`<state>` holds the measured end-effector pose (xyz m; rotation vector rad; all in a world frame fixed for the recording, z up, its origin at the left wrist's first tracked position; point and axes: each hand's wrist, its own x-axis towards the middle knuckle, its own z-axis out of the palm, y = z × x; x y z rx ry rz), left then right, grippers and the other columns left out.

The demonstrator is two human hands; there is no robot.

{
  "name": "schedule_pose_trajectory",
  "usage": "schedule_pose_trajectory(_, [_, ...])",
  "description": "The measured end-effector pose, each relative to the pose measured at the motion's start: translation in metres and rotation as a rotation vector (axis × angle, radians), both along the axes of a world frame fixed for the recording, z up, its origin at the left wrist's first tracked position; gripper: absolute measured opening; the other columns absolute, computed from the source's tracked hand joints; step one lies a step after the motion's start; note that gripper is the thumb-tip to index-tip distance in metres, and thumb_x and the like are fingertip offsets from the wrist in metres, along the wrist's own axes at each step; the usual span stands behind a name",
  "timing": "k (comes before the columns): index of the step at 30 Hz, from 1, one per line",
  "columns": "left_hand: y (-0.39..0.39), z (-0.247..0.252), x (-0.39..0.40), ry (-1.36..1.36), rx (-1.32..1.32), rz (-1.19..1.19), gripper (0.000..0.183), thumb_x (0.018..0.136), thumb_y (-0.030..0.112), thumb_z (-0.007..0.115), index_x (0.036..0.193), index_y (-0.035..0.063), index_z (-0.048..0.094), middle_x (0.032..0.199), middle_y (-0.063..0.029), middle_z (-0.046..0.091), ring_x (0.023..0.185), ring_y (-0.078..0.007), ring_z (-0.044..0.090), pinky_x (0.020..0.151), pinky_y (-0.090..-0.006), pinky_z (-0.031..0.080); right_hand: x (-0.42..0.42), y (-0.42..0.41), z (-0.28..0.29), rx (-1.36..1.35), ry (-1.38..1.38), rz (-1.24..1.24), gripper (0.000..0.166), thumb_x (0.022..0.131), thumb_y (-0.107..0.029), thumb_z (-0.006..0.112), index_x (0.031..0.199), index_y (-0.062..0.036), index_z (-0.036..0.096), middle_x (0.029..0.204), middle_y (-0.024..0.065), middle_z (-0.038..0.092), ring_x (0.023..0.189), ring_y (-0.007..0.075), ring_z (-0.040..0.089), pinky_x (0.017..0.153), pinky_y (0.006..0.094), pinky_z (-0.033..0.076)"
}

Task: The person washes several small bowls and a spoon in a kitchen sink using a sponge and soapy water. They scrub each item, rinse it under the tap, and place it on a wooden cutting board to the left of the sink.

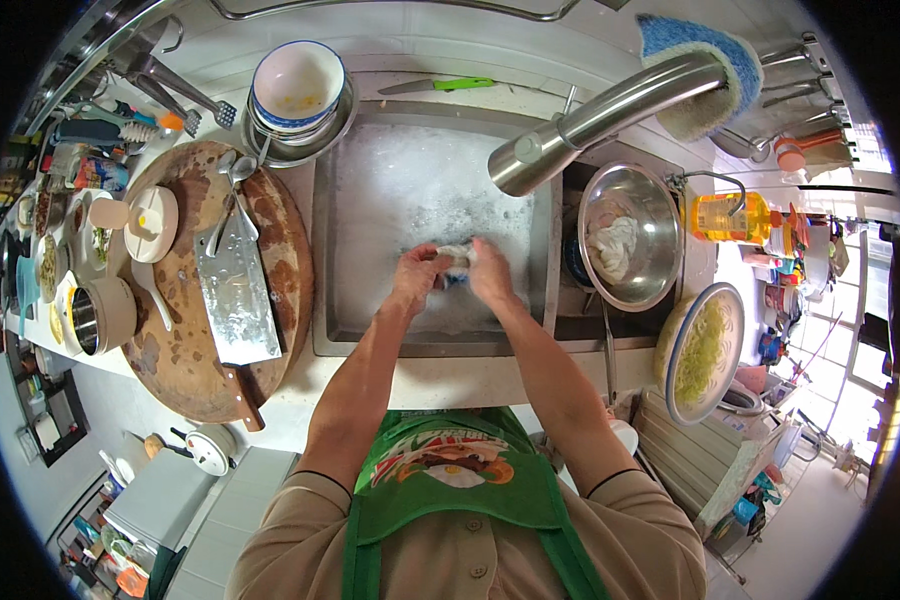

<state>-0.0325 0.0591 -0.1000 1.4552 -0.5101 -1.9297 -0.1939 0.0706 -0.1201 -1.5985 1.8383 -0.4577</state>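
Observation:
Over the foamy water of a steel sink (pixel 427 172), my left hand (pixel 418 274) and my right hand (pixel 491 271) grip a wet whitish cloth (pixel 456 255) between them. The right hand looks slightly blurred. Something blue shows just under the cloth; what it is cannot be told. A steel faucet (pixel 570 139) reaches over the sink's back right. Right of the sink, a steel bowl (pixel 656 247) holds a bunched white cloth (pixel 616 247).
At left, a cleaver (pixel 236 300) and spoons lie on a round wooden chopping board (pixel 172 352). Stacked bowls (pixel 300 82) stand at the sink's back left corner, near a green-handled knife (pixel 450 85). A bowl of shredded green vegetable (pixel 701 352) and an orange bottle (pixel 735 217) are at right.

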Motion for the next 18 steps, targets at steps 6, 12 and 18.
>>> schedule_pose_trajectory(6, [0.008, -0.02, 0.007, -0.103, 0.065, 0.025, 0.016, 0.081, 0.012, 0.07, 0.092, 0.0065, 0.061, 0.075, -0.002, 0.06, 0.056, -0.0103, 0.052, 0.049, -0.026, 0.042, 0.001, 0.005, 0.006, 0.278, 0.161, 0.392, 0.033, 0.091, -0.011, 0.041, 0.119, 0.0011, 0.051, 0.103, 0.0265, 0.062, 0.101, 0.0402, 0.059, 0.087, 0.0475, 0.046])
schedule_pose_trajectory(12, [0.005, -0.02, 0.009, 0.256, 0.056, 0.18, 0.019, 0.086, 0.006, 0.062, 0.105, 0.0004, 0.062, 0.089, -0.0076, 0.064, 0.072, -0.0143, 0.059, 0.063, -0.0261, 0.052, -0.019, -0.028, 0.009, 0.3, -0.004, -0.488, 0.045, 0.095, -0.025, 0.049, 0.132, -0.0004, 0.047, 0.125, 0.0195, 0.055, 0.119, 0.0299, 0.05, 0.093, 0.0386, 0.044])
schedule_pose_trajectory(18, [0.001, -0.022, 0.017, 0.257, 0.025, 0.071, 0.022, 0.087, 0.006, 0.061, 0.108, -0.0013, 0.06, 0.089, -0.0083, 0.063, 0.071, -0.0139, 0.059, 0.066, -0.0254, 0.053, 0.017, -0.016, 0.026, 0.38, -0.901, -0.388, 0.032, 0.088, -0.025, 0.065, 0.106, 0.0005, 0.063, 0.096, 0.0049, 0.067, 0.084, 0.0155, 0.06, 0.076, 0.0282, 0.046])
